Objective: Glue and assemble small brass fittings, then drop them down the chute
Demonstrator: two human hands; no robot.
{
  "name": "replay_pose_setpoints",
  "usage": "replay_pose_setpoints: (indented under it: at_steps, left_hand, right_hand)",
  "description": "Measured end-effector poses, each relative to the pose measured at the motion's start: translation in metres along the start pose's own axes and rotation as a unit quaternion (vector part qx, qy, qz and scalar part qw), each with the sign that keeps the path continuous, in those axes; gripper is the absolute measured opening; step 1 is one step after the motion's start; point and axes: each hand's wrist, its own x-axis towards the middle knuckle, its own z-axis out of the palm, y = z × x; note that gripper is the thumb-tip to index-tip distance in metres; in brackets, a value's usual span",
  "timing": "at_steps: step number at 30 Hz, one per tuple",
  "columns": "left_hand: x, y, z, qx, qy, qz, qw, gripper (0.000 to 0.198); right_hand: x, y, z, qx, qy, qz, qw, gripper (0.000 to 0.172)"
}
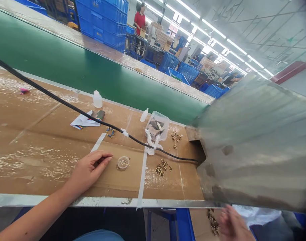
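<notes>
My left hand [91,169] rests on the cardboard-covered bench, thumb and forefinger pinched together; anything between the fingertips is too small to make out. Just right of it sits a small round clear dish [123,163] with a pale thin piece across it. My right hand [233,223] is low at the right, below the bench edge and smeared by motion, so its fingers cannot be read. Beside that hand, several small brassy parts [213,222] lie on a lower cardboard surface. On the bench, a pile of similar brass-coloured parts [163,167] lies right of the white tape strip.
A black cable [67,104] crosses above the bench toward a metal panel [253,147] on the right. Behind are a clear plastic box [165,123], two white bottles [97,99] and a green conveyor belt [105,75]. Blue crates [102,20] and a person [139,25] are farther off.
</notes>
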Motion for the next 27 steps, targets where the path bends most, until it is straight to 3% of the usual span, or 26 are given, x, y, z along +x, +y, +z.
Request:
replay_pose_setpoints:
  at_steps: [2, 6, 9, 14, 17, 22, 27]
  left_hand:
    - [-0.004, 0.003, -0.001, -0.008, 0.021, -0.007, 1.0, 0.029]
    - [-0.022, 0.014, -0.003, -0.022, 0.033, 0.015, 0.999, 0.022]
    - [-0.039, 0.026, -0.001, -0.074, 0.001, 0.01, 0.997, 0.017]
    - [-0.05, 0.042, 0.008, -0.196, -0.081, -0.047, 0.976, 0.017]
    - [-0.049, 0.047, 0.011, -0.251, -0.095, -0.077, 0.96, 0.018]
    - [-0.047, 0.049, 0.016, -0.325, -0.104, -0.14, 0.93, 0.019]
    - [-0.047, 0.049, 0.02, -0.417, -0.086, -0.215, 0.879, 0.016]
  right_hand:
    - [-0.037, 0.013, 0.052, 0.009, -0.087, 0.088, 0.992, 0.041]
    - [-0.098, 0.025, 0.159, 0.043, -0.3, 0.162, 0.939, 0.029]
    - [-0.124, 0.029, 0.202, 0.065, -0.386, 0.202, 0.898, 0.029]
    - [-0.14, 0.039, 0.226, 0.093, -0.428, 0.24, 0.866, 0.025]
    - [-0.147, 0.046, 0.233, 0.099, -0.42, 0.22, 0.875, 0.021]
    - [-0.158, 0.058, 0.236, 0.034, -0.386, 0.075, 0.919, 0.016]
    - [-0.161, 0.067, 0.233, -0.037, -0.371, -0.066, 0.925, 0.01]
